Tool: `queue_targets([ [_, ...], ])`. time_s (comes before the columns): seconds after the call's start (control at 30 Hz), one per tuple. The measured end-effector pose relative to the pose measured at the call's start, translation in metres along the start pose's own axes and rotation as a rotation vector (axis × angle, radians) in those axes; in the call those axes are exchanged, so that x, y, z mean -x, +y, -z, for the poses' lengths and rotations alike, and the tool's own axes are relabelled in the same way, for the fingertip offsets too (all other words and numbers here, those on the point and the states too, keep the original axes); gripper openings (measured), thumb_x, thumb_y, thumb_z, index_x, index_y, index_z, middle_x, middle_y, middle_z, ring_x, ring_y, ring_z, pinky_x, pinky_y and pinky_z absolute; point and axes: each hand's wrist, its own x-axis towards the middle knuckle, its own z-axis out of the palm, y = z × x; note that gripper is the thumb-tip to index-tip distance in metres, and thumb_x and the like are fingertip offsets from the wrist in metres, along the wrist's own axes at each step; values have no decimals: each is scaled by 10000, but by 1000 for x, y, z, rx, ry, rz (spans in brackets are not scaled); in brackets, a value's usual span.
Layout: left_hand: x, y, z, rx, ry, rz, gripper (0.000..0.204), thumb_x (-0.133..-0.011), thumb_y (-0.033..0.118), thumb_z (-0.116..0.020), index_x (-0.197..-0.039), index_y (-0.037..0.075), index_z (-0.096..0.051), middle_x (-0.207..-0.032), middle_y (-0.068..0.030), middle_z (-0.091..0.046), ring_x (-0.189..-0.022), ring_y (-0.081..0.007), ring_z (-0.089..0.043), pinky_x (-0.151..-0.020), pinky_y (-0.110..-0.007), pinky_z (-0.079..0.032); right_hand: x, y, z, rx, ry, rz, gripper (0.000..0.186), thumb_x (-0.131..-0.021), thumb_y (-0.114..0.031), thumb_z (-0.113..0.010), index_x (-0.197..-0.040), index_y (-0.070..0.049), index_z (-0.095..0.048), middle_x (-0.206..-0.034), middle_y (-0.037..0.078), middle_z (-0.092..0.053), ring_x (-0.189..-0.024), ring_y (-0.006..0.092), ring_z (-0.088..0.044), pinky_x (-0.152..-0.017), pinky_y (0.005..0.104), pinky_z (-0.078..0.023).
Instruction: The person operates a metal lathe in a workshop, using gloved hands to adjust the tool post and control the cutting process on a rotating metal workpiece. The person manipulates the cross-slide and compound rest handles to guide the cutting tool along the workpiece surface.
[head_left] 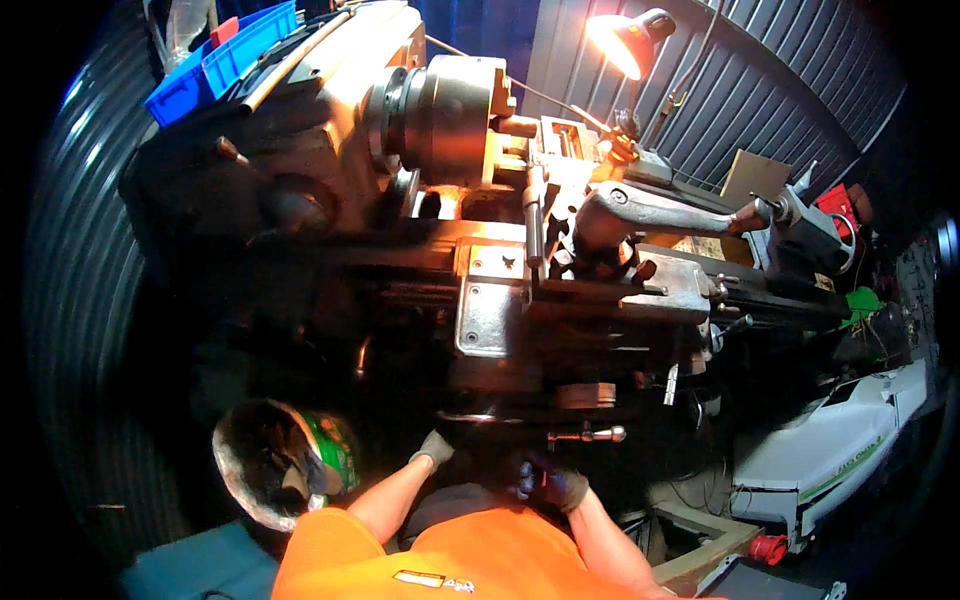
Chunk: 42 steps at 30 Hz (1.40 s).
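Note:
A metal-turning lathe stands in front of me, its round chuck (455,115) at the upper middle and its carriage apron plate (486,318) lower down. My left hand (434,450), in a grey glove, reaches into shadow by a curved metal rim (480,418); darkness hides its fingers. Close to my body, my right hand (556,488) wears a dark glove with bluish patches near the fingers. Its fingers are too dim to make out, and I cannot tell whether it holds anything. Above it sits a metal crank handle (590,435), apart from the hand.
A lit lamp (622,45) shines over the lathe, near a large lever arm (665,208). Left of me stands a bucket (250,460) with dark contents. A blue bin (225,62) rests at upper left. On the right are a white machine housing (840,440) and a wooden frame (705,540).

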Motion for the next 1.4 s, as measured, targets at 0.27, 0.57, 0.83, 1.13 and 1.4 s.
queue_targets([
  [0.27, -1, 45, -2, -348, -86, 518, 528, -922, 241, -593, -1409, 57, -508, -1495, -152, -469, -1384, -358, -426, -1122, -389, -378, 46, -182, 30, -490, -83, -151, 166, -948, -203, -640, -1045, -71, -663, -849, 53, -646, -753, 168, -635, -617, 352, -529],
  [0.57, -48, 95, -52, 687, -226, 355, 460, -957, 258, -590, -1372, 66, -544, -1404, -133, -554, -1289, -285, -513, -1071, -363, -413, 48, -183, 52, -234, -174, -87, 223, -914, -221, -623, -1102, -104, -648, -933, 29, -682, -832, 228, -663, -748, 397, -546],
  [0.83, -40, 139, -49, 1022, -339, 272, 423, -980, 246, -589, -1356, 56, -556, -1364, -94, -577, -1208, -216, -539, -1052, -337, -420, 55, -224, 116, -481, 46, -258, 132, -916, -157, -617, -979, -77, -700, -697, 62, -653, -548, 121, -613, -456, 298, -454],
  [1.13, 17, 101, 93, 169, -101, 254, 370, -934, 334, -633, -1147, 38, -693, -990, 6, -731, -874, -220, -676, -831, -358, -541, -21, -50, -21, -447, 99, 88, 226, -922, -229, -684, -1083, -70, -683, -879, 49, -696, -761, 154, -650, -666, 338, -548],
  [1.4, -36, 84, -24, 140, -157, 298, 395, -947, 305, -581, -1310, 155, -627, -1310, -80, -634, -1185, -317, -582, -988, -364, -470, -1, -85, 42, 712, -50, 275, 212, -871, -223, -733, -1008, -70, -681, -894, 72, -693, -819, 216, -661, -692, 354, -526],
])
